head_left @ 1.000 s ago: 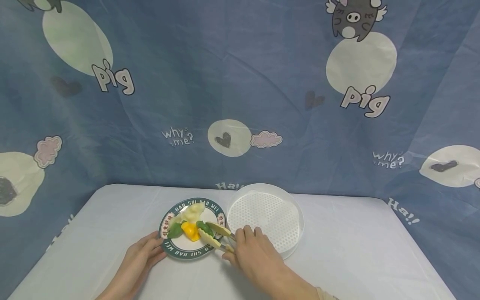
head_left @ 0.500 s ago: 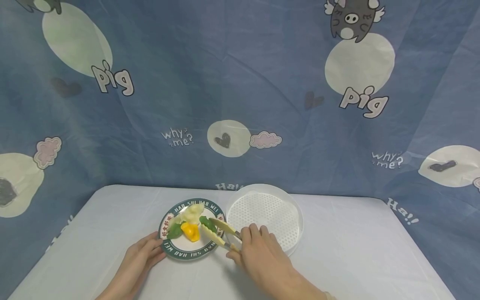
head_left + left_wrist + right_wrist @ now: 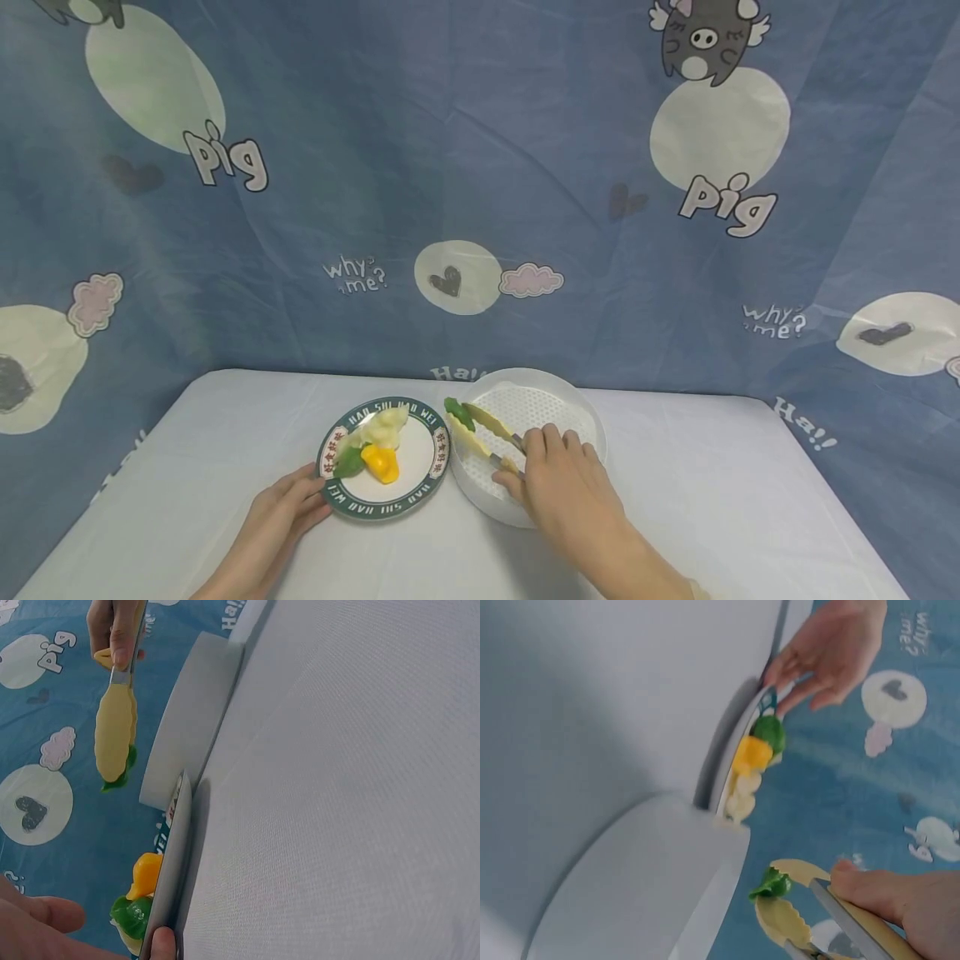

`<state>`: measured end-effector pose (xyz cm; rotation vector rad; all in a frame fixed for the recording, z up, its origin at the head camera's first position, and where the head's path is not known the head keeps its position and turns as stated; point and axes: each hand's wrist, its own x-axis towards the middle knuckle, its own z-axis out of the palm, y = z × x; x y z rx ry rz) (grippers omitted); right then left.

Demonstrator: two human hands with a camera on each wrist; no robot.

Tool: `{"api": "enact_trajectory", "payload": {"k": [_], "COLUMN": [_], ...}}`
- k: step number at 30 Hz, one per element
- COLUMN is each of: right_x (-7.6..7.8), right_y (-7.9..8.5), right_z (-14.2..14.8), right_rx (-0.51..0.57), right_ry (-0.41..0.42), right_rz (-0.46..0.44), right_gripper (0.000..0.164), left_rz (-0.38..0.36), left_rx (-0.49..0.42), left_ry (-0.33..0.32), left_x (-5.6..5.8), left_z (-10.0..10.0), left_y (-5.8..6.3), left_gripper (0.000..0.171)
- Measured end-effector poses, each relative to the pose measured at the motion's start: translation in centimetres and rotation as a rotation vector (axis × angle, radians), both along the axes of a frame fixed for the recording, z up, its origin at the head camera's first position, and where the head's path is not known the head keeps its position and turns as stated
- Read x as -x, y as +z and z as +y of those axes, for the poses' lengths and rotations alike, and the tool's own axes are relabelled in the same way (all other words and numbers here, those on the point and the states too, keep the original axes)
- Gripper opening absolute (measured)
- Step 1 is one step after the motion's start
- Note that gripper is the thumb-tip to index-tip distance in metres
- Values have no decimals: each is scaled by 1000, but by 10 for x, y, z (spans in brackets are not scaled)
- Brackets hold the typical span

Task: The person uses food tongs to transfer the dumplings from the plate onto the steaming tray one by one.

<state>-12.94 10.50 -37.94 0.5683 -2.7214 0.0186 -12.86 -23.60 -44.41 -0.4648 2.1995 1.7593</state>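
My right hand (image 3: 566, 492) grips tongs (image 3: 495, 427) with yellow scalloped tips. A small leafy green piece (image 3: 771, 885) is pinched between the tips, raised over the left rim of a round white basket (image 3: 528, 408) with a perforated bottom. My left hand (image 3: 281, 517) holds the left rim of a green-bordered plate (image 3: 433, 468), with one fingertip (image 3: 163, 945) against its underside. The plate bears a yellow pepper (image 3: 381, 463), a green pepper-like piece (image 3: 349, 463) and pale lumpy pieces (image 3: 385, 427).
Plate and basket stand side by side on a white-covered table (image 3: 712, 492), the basket near the back edge. Behind the table hangs a blue cloth (image 3: 480, 183) with pig and cloud prints.
My right hand has lifted the green piece off the plate with the tongs and carried it right and back, over the basket's rim. My left hand and the plate have stayed in place.
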Motion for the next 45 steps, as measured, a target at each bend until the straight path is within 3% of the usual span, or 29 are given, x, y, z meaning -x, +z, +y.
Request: {"api": "enact_trajectory", "payload": {"k": [16,40,45], "right_x": [4,0,-1], "right_y": [-7,-6,-6], "right_z": [16,0,-8], "right_rx": [-4,67,60], "right_ry": [-33,-14,5], "right_rz": [46,-88,-82], "right_gripper": [54,64,66], "left_rz": [-1,-17,-19], "left_rx": [19,28,26], "left_ry": [-5,-1,2], "left_x": [1,1,1], "left_z": [0,1,1], "left_y": [-1,0,0], "left_gripper": [78,80,80]}}
